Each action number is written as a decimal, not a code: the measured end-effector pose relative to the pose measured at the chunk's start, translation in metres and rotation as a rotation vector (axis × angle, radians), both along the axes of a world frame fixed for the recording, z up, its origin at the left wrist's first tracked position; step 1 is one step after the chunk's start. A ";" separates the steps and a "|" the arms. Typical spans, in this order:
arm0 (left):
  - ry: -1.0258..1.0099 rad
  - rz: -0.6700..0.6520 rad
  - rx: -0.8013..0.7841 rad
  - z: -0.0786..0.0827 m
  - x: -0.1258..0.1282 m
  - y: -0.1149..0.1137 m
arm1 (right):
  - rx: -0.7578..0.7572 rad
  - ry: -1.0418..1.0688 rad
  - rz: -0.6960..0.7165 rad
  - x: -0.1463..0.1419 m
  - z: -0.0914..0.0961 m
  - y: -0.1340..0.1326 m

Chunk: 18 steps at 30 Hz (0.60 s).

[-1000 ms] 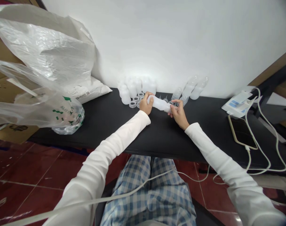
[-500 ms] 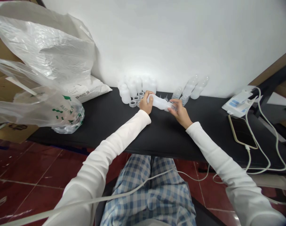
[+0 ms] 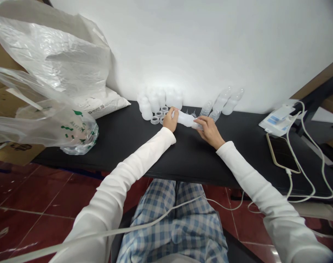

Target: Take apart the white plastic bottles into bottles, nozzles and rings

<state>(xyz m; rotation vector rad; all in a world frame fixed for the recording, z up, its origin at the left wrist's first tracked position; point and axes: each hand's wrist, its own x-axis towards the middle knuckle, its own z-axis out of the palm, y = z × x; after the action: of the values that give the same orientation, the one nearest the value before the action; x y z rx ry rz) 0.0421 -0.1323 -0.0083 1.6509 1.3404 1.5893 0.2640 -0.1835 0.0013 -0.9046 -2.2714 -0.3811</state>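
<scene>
A translucent white plastic bottle lies sideways between my hands, just above the black tabletop. My left hand wraps its closed base end, and my right hand grips its neck end, hiding the opening. Behind my left hand stand several white plastic bottles in a cluster. Several clear plastic rings lie in front of them. Several clear bottles lie against the wall behind my right hand.
The black table runs along a white wall. A knotted plastic bag and a white sack sit at the left. A phone with a white cable and a white packet lie at the right.
My right hand has rolled lower and flatter over the bottle's neck end. The bottle has tilted slightly, and my left hand has barely moved.
</scene>
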 end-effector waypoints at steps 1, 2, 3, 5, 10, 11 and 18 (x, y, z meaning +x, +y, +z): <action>0.002 -0.004 -0.005 0.000 0.000 -0.001 | 0.001 0.000 -0.022 0.000 -0.002 0.000; 0.004 -0.008 -0.009 0.001 0.001 -0.001 | 0.001 0.009 -0.043 0.000 -0.003 0.000; 0.003 -0.012 -0.013 0.001 0.001 -0.002 | 0.000 0.023 -0.064 0.000 -0.005 0.000; -0.015 -0.008 -0.022 0.002 0.001 -0.002 | -0.006 0.051 -0.096 -0.001 -0.006 0.000; -0.089 0.049 -0.024 0.001 0.002 0.000 | -0.018 0.088 -0.067 -0.005 -0.002 -0.001; -0.097 0.055 -0.019 0.001 0.002 0.001 | -0.029 0.102 -0.071 -0.006 -0.001 -0.002; -0.130 0.050 -0.001 0.002 0.001 0.000 | -0.213 0.150 -0.195 -0.006 0.004 -0.004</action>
<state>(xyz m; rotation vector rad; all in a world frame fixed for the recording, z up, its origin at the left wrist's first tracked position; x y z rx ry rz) 0.0433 -0.1325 -0.0061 1.4969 1.3249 1.6927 0.2577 -0.1871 0.0054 -1.2263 -2.1202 -0.1508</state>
